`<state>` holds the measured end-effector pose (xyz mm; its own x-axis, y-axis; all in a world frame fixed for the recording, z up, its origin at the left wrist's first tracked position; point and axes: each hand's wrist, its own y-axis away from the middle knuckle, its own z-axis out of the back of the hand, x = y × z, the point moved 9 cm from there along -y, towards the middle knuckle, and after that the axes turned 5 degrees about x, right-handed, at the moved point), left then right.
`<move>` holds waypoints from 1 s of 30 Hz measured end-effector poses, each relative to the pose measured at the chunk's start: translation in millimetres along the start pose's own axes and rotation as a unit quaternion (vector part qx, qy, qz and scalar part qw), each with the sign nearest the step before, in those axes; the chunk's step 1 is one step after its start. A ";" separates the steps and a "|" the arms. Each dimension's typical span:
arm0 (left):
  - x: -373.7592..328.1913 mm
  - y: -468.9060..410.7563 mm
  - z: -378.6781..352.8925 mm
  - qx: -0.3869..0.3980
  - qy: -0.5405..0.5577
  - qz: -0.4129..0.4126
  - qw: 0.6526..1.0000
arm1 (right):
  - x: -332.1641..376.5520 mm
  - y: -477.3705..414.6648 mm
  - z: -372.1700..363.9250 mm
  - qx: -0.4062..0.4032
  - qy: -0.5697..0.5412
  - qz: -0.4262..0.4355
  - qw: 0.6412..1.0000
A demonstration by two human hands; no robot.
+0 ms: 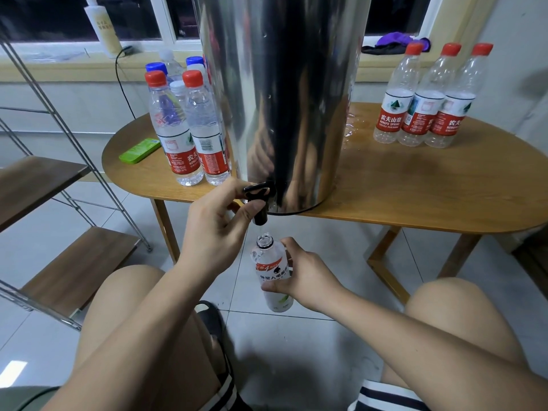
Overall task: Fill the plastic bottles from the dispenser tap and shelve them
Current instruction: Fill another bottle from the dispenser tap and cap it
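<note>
A tall steel dispenser (284, 93) stands on the wooden table (415, 197), its black tap (261, 200) jutting over the front edge. My left hand (219, 223) pinches the tap lever between thumb and fingers. Directly below the spout, my right hand (299, 277) grips an uncapped plastic bottle (271, 271) with a white and red label, held upright with its mouth under the spout. Several capped bottles (189, 129) cluster left of the dispenser. Three red-capped bottles (427, 96) stand in a row on the right.
A metal-framed shelf unit with wooden boards (59, 221) stands at the left. A green flat case (139, 150) lies on the table's left end. Water is pooled on the table right of the dispenser (353, 126). My bare knees and a black slipper (212, 318) are below, on tiled floor.
</note>
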<state>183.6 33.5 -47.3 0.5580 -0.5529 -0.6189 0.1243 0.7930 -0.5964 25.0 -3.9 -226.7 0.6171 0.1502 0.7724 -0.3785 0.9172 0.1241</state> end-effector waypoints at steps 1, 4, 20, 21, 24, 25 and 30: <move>-0.1 0.0 -0.4 0.001 0.000 -0.001 1.000 | 0.0 0.0 -0.2 0.000 -0.001 0.000 1.000; 1.7 0.2 -1.5 0.007 0.009 0.002 1.000 | 0.2 -0.9 -1.3 0.000 -0.004 0.000 1.000; 3.7 1.1 -1.2 0.007 0.018 0.007 1.000 | -2.5 -4.4 -7.7 -0.002 -0.004 -0.003 1.000; 3.8 1.1 -1.1 0.007 0.017 0.007 1.000 | -2.8 -4.5 -7.8 -0.002 -0.004 -0.004 1.000; 3.4 1.2 -1.3 0.009 0.017 0.008 1.000 | -2.7 -4.2 -7.1 0.000 -0.005 -0.004 1.000; 3.6 1.2 -1.3 0.009 0.016 0.008 1.000 | -2.9 -4.2 -6.7 0.000 -0.006 -0.004 1.000; 4.7 1.4 -1.0 0.009 0.015 0.007 1.000 | -2.5 -3.4 -4.5 0.000 -0.007 -0.004 1.000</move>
<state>185.6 31.7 -51.5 0.5348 -0.5488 -0.6425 0.1312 0.8051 -0.5785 27.8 -5.7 -231.8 0.6100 0.1386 0.7802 -0.3737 0.9185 0.1291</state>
